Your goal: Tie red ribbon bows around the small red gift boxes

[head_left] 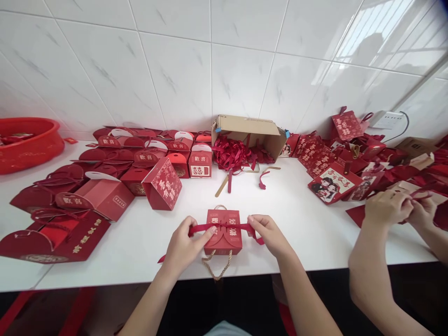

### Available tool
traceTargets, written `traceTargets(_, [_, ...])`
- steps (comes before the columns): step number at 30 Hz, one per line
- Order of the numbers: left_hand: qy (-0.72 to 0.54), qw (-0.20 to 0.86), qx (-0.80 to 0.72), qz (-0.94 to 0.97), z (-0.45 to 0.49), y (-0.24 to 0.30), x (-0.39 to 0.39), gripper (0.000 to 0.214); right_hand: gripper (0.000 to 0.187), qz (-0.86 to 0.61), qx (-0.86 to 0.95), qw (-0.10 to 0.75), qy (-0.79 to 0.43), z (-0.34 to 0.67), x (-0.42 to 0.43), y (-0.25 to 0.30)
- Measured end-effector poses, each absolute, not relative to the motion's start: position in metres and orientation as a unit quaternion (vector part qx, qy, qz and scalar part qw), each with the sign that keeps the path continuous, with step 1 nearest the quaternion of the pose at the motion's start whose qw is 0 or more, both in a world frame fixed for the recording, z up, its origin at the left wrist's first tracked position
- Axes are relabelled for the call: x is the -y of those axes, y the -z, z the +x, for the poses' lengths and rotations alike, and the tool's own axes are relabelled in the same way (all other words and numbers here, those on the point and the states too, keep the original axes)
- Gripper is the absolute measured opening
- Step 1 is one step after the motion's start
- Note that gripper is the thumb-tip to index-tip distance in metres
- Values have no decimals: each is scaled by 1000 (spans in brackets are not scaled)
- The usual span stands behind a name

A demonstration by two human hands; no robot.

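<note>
A small red gift box (223, 235) with gold characters and a rope handle lies on the white table (297, 210) near its front edge. A red ribbon (224, 227) runs across the box. My left hand (182, 246) pinches the ribbon's left end beside the box. My right hand (268, 233) pinches the right end on the other side. Both hands are closed on the ribbon, pulled taut over the box's top.
Many red gift boxes (105, 182) crowd the table's left, with a red basin (30, 142) at far left. An open cardboard carton (250, 133) spills red ribbons at the back. More boxes (332, 179) lie at right, where another person's hands (399, 207) handle a ribbon.
</note>
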State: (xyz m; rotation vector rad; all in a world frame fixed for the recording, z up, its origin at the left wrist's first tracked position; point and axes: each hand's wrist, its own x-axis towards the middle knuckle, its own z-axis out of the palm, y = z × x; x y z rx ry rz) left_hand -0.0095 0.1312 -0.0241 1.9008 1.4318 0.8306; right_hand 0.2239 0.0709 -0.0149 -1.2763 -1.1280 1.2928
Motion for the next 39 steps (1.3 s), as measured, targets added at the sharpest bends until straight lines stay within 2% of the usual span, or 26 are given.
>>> traceTargets(3, [-432, 169, -477, 746, -3, 9, -126, 24, 49, -480, 481, 504, -533, 223, -68, 4])
traceTargets(5, [-461, 110, -411, 778, 7, -3, -120, 16, 45, -445, 482, 521, -546, 221, -67, -3])
traceTargets(10, [-398, 77, -343, 847, 39, -21, -113, 16, 29, -407, 463, 550, -564, 211, -64, -20])
traceTargets(14, [-440, 42, -364, 820, 48, -21, -122, 13, 30, -428, 480, 532, -550, 213, -58, -27])
traceTargets(21, [-487, 37, -379, 786, 44, -17, -126, 33, 26, -513, 494, 524, -467, 216, -64, -7])
traceTargets(25, [-480, 85, -388, 783, 43, -15, -122, 44, 27, -493, 558, 523, -415, 196, -78, -5])
traceTargets(30, [-422, 262, -362, 789, 16, -13, -129, 53, 19, -491, 573, 550, -358, 178, -84, -6])
traceTargets(32, [-396, 327, -399, 759, 5, -7, -138, 43, 19, -487, 570, 561, -351, 176, -83, -4])
traceTargets(34, [-369, 390, -456, 710, 0, 0, -148, 25, 21, -478, 572, 549, -379, 176, -81, -3])
traceTargets(35, [-351, 423, -471, 690, -1, 4, -152, 25, 22, -476, 572, 538, -396, 175, -80, -3])
traceTargets(39, [-290, 513, -456, 667, 3, 14, -162, 45, 20, -494, 580, 515, -392, 170, -79, -3])
